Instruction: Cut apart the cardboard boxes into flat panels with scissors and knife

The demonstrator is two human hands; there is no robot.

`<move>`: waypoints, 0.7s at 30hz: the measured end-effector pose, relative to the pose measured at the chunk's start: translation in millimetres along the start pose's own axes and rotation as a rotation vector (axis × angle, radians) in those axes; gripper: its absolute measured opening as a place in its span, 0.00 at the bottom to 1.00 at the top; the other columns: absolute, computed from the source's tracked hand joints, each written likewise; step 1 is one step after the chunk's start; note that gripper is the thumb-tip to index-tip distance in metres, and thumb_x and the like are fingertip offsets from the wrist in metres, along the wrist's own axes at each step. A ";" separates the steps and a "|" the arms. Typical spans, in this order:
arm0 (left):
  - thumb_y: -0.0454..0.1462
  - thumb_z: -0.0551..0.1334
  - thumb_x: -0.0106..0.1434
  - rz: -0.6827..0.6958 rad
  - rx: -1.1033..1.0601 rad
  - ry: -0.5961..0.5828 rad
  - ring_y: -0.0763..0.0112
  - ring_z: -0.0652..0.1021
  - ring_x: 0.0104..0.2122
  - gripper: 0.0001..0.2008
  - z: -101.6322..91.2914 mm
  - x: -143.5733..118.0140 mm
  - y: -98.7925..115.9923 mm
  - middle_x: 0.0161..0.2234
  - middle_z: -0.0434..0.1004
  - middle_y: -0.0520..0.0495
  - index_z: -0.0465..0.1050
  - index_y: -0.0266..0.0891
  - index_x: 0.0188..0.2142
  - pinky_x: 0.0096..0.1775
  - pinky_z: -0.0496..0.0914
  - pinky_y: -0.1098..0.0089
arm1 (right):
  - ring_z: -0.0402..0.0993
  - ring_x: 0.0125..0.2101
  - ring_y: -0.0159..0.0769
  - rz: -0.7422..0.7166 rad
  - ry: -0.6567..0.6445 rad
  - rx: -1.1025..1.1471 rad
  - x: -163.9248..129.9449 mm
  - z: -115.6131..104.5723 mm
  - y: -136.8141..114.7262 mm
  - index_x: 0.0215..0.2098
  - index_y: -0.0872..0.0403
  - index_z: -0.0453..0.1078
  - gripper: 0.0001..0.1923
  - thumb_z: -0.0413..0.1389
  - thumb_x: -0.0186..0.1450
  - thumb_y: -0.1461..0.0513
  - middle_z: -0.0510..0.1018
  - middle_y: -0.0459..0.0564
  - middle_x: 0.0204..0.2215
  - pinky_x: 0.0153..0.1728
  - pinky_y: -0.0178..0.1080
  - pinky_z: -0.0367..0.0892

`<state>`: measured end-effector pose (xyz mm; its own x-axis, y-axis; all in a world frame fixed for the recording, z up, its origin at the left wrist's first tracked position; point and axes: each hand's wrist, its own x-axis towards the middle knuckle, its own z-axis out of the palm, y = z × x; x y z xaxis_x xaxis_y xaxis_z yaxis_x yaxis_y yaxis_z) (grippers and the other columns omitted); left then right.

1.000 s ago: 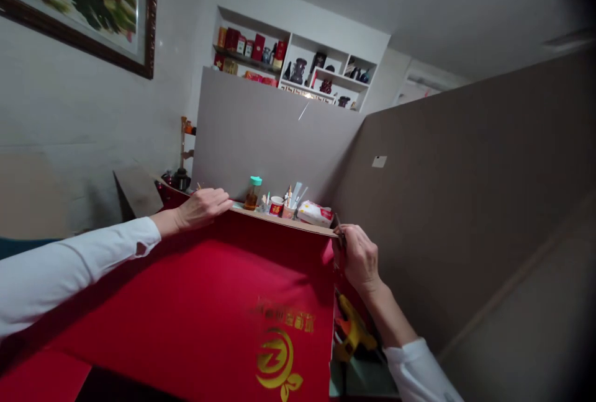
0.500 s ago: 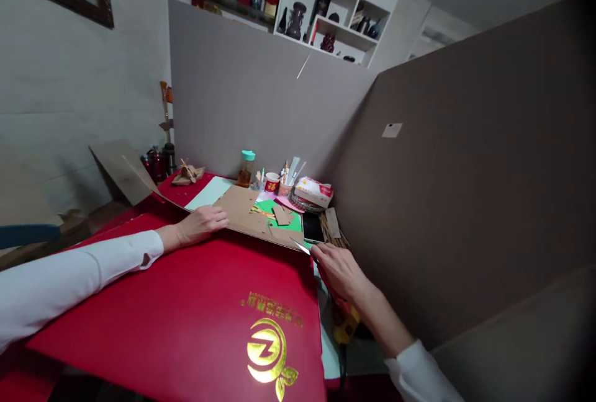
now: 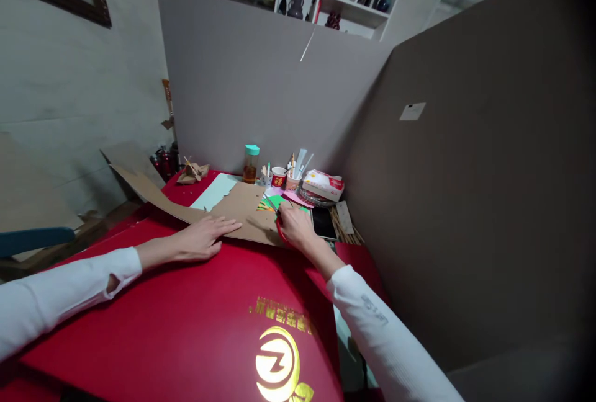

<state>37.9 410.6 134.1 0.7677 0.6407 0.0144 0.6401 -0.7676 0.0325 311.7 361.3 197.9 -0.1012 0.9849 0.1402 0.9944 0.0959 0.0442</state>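
Observation:
A big red cardboard sheet [image 3: 186, 321] with a gold logo [image 3: 278, 366] lies flat in front of me. Its brown flap [image 3: 237, 209] stretches away over the desk. My left hand [image 3: 200, 239] rests flat, fingers spread, where the red meets the brown. My right hand [image 3: 295, 228] sits on the flap's right end, closed around a red-handled tool [image 3: 278, 228] that looks like scissors, its thin tip pointing at a green paper [image 3: 278, 201].
Behind the flap stand a teal-capped bottle [image 3: 250, 164], two cups with pens [image 3: 285, 178], a tissue pack [image 3: 328, 185] and a dark phone [image 3: 322, 223]. Grey partition panels [image 3: 242, 79] wall in the desk at the back and right. Dark flasks [image 3: 162, 160] sit at the far left.
The red sheet went from standing upright to lying flat. My right hand left its right edge and moved left to the brown flap, tool in hand. My left hand stayed at the fold.

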 end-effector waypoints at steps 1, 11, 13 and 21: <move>0.37 0.52 0.69 -0.009 -0.022 -0.024 0.50 0.58 0.70 0.33 -1.4 -1.4 3.1 0.72 0.52 0.44 0.49 0.44 0.73 0.67 0.56 0.48 | 0.78 0.41 0.39 0.025 -0.017 0.015 3.3 14.1 2.1 0.51 0.56 0.72 0.14 0.57 0.73 0.55 0.78 0.51 0.45 0.43 0.45 0.75; 0.58 0.40 0.71 -0.363 -0.207 -0.184 0.46 0.43 0.73 0.37 1.0 -18.6 -66.6 0.74 0.42 0.44 0.45 0.46 0.73 0.66 0.35 0.34 | 0.78 0.42 0.41 0.168 0.074 0.129 -14.2 77.5 15.3 0.43 0.54 0.75 0.08 0.54 0.71 0.62 0.82 0.51 0.40 0.39 0.39 0.66; 0.57 0.39 0.71 -0.401 -0.222 -0.198 0.47 0.41 0.73 0.36 3.7 -24.2 -86.1 0.74 0.40 0.46 0.43 0.46 0.73 0.66 0.31 0.33 | 0.77 0.44 0.42 0.159 0.102 0.165 -15.3 78.9 15.0 0.44 0.52 0.75 0.09 0.54 0.70 0.63 0.82 0.51 0.41 0.39 0.38 0.62; 0.55 0.35 0.71 -0.565 -0.209 -0.157 0.48 0.38 0.73 0.38 18.4 -34.8 -125.7 0.75 0.37 0.43 0.42 0.41 0.74 0.65 0.31 0.32 | 0.75 0.47 0.45 0.148 0.167 0.254 -18.2 85.4 19.7 0.48 0.52 0.76 0.12 0.55 0.69 0.63 0.82 0.53 0.43 0.38 0.38 0.58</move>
<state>-68.7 484.5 111.1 0.3178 0.9248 -0.2092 0.9412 -0.2810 0.1875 335.7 357.6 111.8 0.0622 0.9557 0.2879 0.9723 0.0072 -0.2338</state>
